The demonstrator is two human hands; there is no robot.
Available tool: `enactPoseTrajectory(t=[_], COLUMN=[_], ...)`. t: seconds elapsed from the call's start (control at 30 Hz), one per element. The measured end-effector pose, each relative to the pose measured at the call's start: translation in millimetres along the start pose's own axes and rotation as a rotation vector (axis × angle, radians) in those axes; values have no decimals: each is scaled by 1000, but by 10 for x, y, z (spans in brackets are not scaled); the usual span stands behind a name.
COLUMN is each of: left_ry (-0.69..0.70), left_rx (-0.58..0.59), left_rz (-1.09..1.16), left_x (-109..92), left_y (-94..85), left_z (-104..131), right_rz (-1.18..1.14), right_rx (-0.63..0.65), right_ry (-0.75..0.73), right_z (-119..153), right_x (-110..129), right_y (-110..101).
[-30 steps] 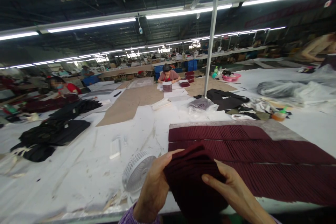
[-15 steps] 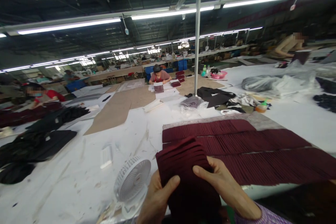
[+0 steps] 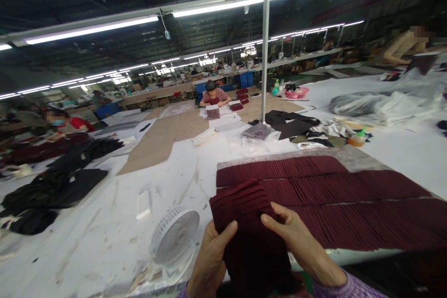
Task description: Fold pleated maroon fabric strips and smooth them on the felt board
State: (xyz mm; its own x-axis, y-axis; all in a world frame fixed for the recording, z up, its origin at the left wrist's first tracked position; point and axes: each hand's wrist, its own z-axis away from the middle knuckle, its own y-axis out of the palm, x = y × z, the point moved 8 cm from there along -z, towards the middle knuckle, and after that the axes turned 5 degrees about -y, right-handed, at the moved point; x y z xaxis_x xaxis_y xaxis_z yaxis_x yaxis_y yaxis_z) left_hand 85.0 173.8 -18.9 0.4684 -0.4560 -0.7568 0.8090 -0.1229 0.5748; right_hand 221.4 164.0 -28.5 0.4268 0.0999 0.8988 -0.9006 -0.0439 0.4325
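A stack of maroon fabric pieces (image 3: 251, 233) is held up at the table's near edge, its top edges fanned into steps. My left hand (image 3: 218, 247) grips the stack's left side, thumb lying on the front. On the right side my right hand (image 3: 291, 230) has hold of it, thumb on the front and fingers behind, partly hidden. Beyond and to the right, rows of overlapping maroon fabric pieces (image 3: 349, 191) lie spread on a grey sheet. The lower part of the held stack falls into dark shadow.
A small white fan (image 3: 176, 237) stands left of my hands on the white table (image 3: 104, 242). A metal pole (image 3: 266, 46) rises beyond. Dark cloth (image 3: 80, 186) lies at the left, a plastic-covered bundle (image 3: 370, 102) at the right. Co-workers sit across the table, one person (image 3: 213, 95) straight ahead.
Both hands keep their grip on the maroon stack, which has shifted only slightly. The camera view has turned a little, so the surroundings sit somewhat differently in the picture.
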Motion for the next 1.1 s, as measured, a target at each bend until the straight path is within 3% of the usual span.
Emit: enactPoseTrajectory(t=[0.17,0.4,0.53,0.63,0.8,0.97,1.1], left_ry=[-18,-137,-106,98,226,354,405], left_rx=[-20,-107,-90,-156,-328,-441,-445], left_rz=[42,-15,-256,-774,-1116,-1358,-1531], left_x=[167,685,1016,1201,1629,1913,2115], left_y=[121,172,100,8,-139,-89,-58], left_z=[-233,-791,-1415,-1966,-2704,-2947,-2961], right_rz=[36,172,335,464,726,1007,1121], right_rx=[-101,-222,-296,-299,-240,-92,127], right_ry=[-27,-92,-131,-101,28,236,437], right_z=[-142,-424,-550,-545,-546,-828,-1182], right_x=[-2,133,370,594,1005,1278,1317], right_y=[-309,-1009,-1733,-2378,-3536,-4571,-5124])
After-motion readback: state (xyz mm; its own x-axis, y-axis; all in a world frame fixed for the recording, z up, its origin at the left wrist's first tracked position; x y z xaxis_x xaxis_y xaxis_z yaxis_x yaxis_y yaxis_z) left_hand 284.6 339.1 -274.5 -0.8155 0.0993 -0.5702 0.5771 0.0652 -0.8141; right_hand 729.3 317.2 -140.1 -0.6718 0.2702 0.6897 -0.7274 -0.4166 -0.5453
